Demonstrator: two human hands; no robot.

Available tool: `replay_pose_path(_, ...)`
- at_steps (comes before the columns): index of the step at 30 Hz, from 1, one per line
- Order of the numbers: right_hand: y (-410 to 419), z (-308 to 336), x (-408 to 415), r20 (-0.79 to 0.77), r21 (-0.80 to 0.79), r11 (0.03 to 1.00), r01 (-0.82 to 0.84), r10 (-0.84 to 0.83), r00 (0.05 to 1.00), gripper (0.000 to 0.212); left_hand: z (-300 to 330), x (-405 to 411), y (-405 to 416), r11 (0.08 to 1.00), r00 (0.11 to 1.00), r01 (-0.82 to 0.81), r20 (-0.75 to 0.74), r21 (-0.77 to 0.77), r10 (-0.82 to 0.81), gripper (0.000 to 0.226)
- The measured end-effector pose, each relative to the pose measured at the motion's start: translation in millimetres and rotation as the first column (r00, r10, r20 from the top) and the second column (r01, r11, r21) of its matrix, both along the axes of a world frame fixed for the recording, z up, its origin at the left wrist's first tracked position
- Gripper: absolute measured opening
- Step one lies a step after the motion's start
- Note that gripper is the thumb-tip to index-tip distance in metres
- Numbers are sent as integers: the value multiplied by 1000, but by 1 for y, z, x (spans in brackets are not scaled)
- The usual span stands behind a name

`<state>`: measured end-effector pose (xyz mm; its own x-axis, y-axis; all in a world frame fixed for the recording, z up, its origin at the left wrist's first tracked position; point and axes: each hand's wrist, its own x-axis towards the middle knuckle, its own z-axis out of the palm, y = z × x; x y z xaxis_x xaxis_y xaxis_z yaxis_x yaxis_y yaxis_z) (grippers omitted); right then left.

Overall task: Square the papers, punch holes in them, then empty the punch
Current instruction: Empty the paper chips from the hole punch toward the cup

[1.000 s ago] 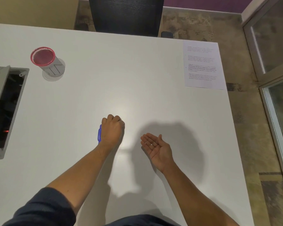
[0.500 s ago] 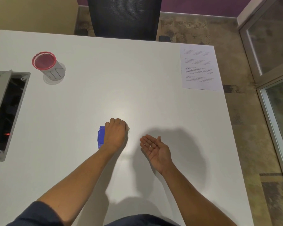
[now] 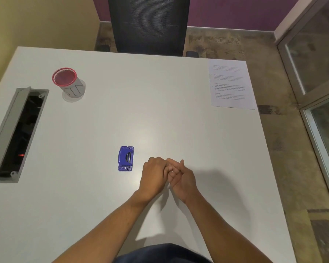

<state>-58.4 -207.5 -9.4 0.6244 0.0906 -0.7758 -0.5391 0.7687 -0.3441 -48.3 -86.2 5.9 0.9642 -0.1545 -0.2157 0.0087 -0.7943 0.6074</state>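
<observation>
Resting flat on the white rectangular table (image 3: 160, 103), the small blue metal hole punch (image 3: 126, 158) is seen lying free, just beside the left hand (image 3: 153, 176) and untouched by either hand. The left hand is held palm down above the table, its fingers curled loosely and reaching over to the right hand (image 3: 180, 177), which is turned palm up and cupped. The two hands are touching at the fingers. A tiny white fleck (image 3: 172, 171) is visible in the right palm where the fingertips meet; what it is cannot be told. Whether the left grip is pinching anything cannot be told, since its fingertips are hidden behind the knuckles. The right grip is released, the fingers only gently bent.

The printed white sheets of paper (image 3: 230, 84) are laid at the far right corner of the table, well apart from the punch and from both hands, with their edges lined up near the table's edge. A grey mesh cup with a red rim (image 3: 68, 82) is stood upright at the far left. Near it, an open grey cable hatch (image 3: 17, 133) is set into the table along the left side. A black mesh office chair (image 3: 148, 25) is placed behind the far edge of the table.
</observation>
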Motion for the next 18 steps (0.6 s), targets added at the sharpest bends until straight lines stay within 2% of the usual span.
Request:
replay_pose_path(3,1,2,-3,-12,-11,1000,2,-2,1000,53,5,-8,-4,999,999,-36,-11,-17,36,22)
replay_pose_path(6,1,7,-7,-4,7,1000,16,-16,1000,67,10,-11,-3,997,998,-63,-5,-54,63,18)
replay_pose_path(9,-1,8,-13,20,38,999,9,-10,1000,49,13,-13,-1,984,991,-128,15,-120,131,15)
replay_pose_path(15,-2,8,-18,20,34,999,-20,19,1000,47,15,-15,11,945,970,-235,10,-228,243,9)
replay_pose_path(18,-1,9,-18,13,49,999,-14,13,1000,49,16,-15,24,884,933,-352,-46,-307,356,7)
